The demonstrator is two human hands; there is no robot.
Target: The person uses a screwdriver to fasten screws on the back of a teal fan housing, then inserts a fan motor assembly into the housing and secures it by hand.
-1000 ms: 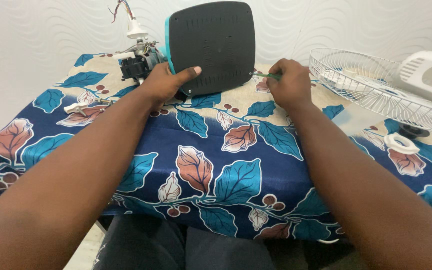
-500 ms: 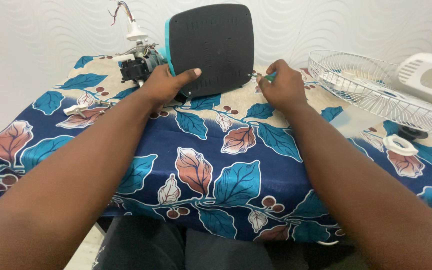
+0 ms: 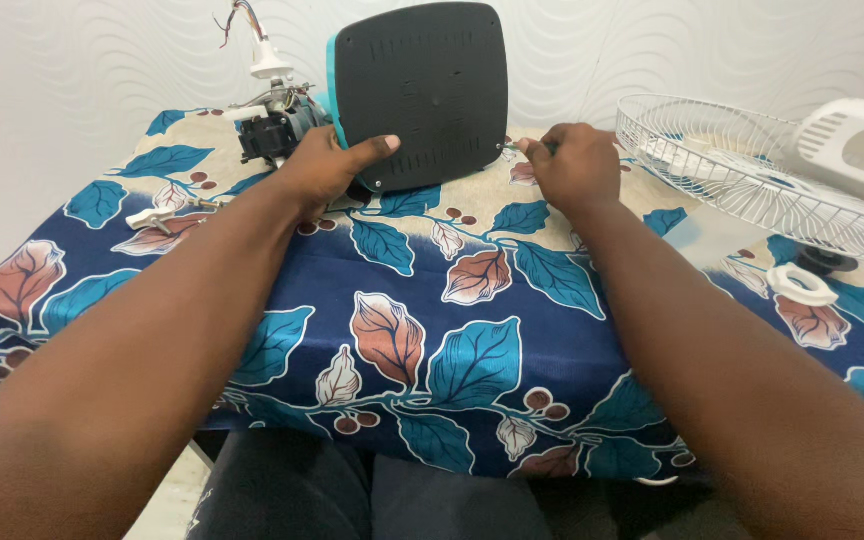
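On the leaf-print cloth (image 3: 472,300), left hand (image 3: 327,165) grips black base (image 3: 422,90); right fingers (image 3: 552,140) pinch screwdriver (image 3: 527,148).

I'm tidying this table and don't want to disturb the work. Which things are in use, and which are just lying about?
In use:
- black base plate, stood on edge, held by left hand
- screwdriver in right hand, tip at the plate's lower right corner
- motor behind the plate

Lying about:
- wire fan guard
- white housing
- white ring
- small white piece
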